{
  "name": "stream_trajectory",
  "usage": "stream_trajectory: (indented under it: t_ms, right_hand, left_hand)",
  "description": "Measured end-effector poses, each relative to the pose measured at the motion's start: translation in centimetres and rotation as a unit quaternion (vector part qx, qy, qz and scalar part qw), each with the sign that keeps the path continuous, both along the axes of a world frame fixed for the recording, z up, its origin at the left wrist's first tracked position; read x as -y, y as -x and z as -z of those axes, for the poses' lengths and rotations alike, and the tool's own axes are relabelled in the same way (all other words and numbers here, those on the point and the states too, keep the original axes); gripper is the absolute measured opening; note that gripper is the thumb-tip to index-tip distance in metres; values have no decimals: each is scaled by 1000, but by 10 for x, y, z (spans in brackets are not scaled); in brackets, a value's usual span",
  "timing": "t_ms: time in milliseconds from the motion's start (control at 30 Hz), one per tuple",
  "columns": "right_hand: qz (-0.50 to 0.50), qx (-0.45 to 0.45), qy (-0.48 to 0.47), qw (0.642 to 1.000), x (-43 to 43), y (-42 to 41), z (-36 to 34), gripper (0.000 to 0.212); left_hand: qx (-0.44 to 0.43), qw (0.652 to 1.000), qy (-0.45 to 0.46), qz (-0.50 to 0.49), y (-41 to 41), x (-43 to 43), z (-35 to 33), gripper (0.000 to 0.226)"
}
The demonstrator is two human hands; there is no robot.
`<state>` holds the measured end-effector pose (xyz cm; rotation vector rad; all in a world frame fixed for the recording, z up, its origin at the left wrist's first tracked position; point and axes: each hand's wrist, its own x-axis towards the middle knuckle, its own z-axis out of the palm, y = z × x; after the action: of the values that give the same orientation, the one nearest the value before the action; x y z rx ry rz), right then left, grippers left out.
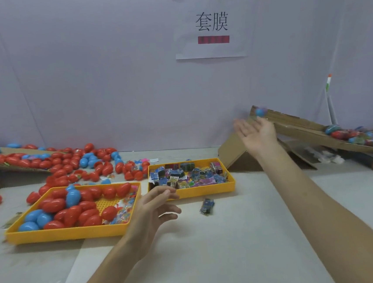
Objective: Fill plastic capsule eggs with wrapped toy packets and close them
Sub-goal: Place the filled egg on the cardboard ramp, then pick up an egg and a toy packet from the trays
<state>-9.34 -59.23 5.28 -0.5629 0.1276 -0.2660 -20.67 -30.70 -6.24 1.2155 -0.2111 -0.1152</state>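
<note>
The right hand (256, 133) reaches far right, palm up with fingers straight and holding nothing, at the top lip of a cardboard ramp (302, 127). A blurred blue egg (260, 112) sits just off its fingertips over the ramp; whether it touches them I cannot tell. It reads as a closed egg being let go to roll down to the heap (362, 135) of finished ones at the ramp's low right end, so the step in hand is most likely the drop-off that ends one cycle. The left hand (152, 209) hovers near the middle, fingers loosely spread and gripping nothing, just in front of the near left corner of the packet tray (208, 190) and beside the right edge of the egg tray (64, 233). The two hands are well apart. Packets (184, 175) fill the right tray; one stray packet (207, 206) lies on the table (236, 239) just near of it. Red and blue shells (73, 207) lie in the left tray, with many more spilled across the far left. The next move likely calls for the left hand to take a shell from the left tray while the right fetches a packet, then opening the shell, tucking the packet fully inside and pressing the halves until they snap.
</note>
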Motion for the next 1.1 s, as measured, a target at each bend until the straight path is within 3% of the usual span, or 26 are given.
stream_trajectory:
  t_ms: [33, 100, 167, 300, 367, 467, 567, 633, 767, 967, 1100]
  right_hand:
    - [-9, -4, -16, 1000, 2, 0, 11, 47]
    - [-45, -16, 15, 999, -6, 6, 38, 37]
    - [-74, -33, 110, 991, -17, 20, 62, 23]
    - [-58, -38, 347, 935, -31, 42, 92, 28]
    - [-45, 3, 476, 878, -35, 49, 99, 33]
    - [-30, 79, 640, 764, -40, 55, 104, 36]
    - [-49, 105, 748, 653, -45, 60, 105, 39]
    - [-86, 118, 790, 595, -46, 63, 107, 32]
    - [-128, 111, 798, 578, -47, 68, 111, 20]
    - [-123, 129, 829, 530, -52, 69, 110, 10]
    - [-113, 139, 823, 539, -58, 69, 113, 9]
  left_hand:
    - [1, 1000, -2, 0, 0, 0, 0, 36]
    - [3, 1000, -9, -5, 2, -1, -3, 37]
    - [11, 1000, -27, -9, 2, 0, -3, 34]
    - [82, 988, -123, -33, 6, 0, -4, 19]
    - [165, 954, -240, -71, 7, -2, -8, 6]
    - [240, 901, -327, -155, 4, -13, -19, 13]
    - [256, 850, -389, -246, -6, -36, -31, 23]
    - [223, 820, -458, -261, -14, -52, -35, 27]
    - [127, 736, -618, -245, -30, -79, -34, 34]
    - [78, 722, -659, -195, -54, -86, -30, 43]
    - [69, 705, -672, -217, -66, -83, -30, 52]
